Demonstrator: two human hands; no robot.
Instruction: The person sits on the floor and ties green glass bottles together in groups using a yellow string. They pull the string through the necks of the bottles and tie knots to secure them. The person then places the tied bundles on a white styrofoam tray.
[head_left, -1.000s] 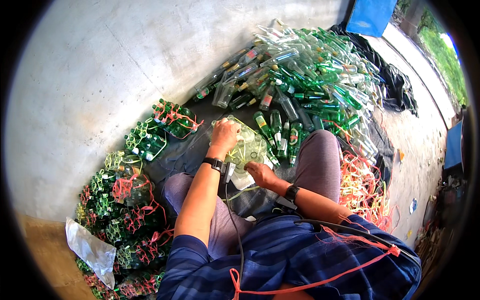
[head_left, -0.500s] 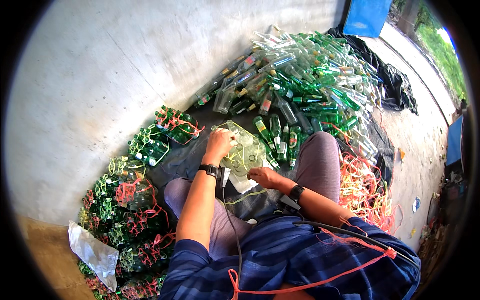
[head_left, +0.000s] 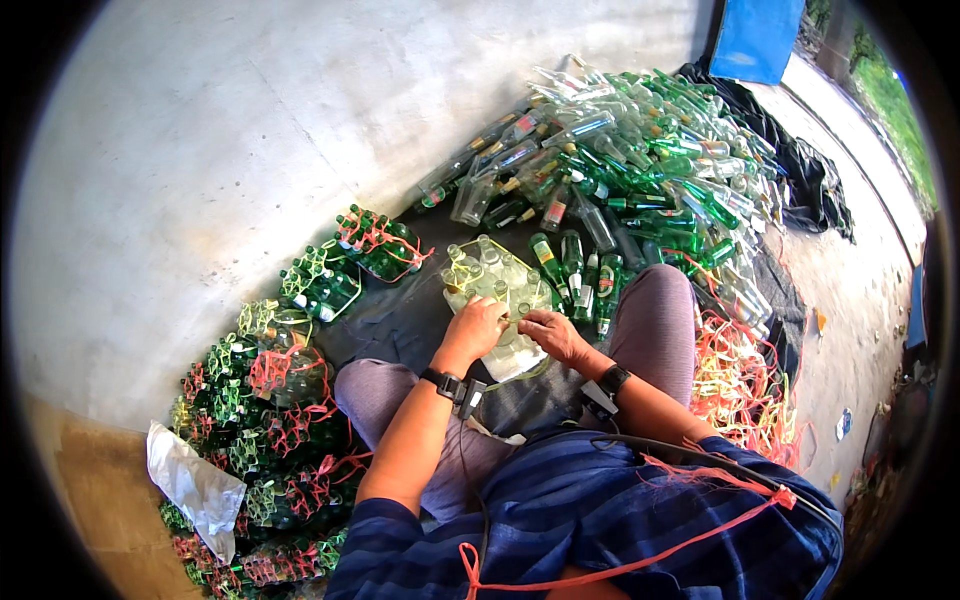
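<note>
Clear bottles (head_left: 488, 262) best kept upright, yellow strap (head_left: 513, 257) snug; left hand (head_left: 480, 324) and right hand (head_left: 553, 334) curled near necks, exact grip unclear.

Bottles (head_left: 492, 262) glossy glass; tangled straps (head_left: 738, 388) plastic; shirt (head_left: 560, 500) matt cloth.

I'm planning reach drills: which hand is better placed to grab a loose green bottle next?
Probably the right hand: the loose green bottles lie just beyond it, beside the right knee. The left hand is farther off, by the clear bottles.
</note>
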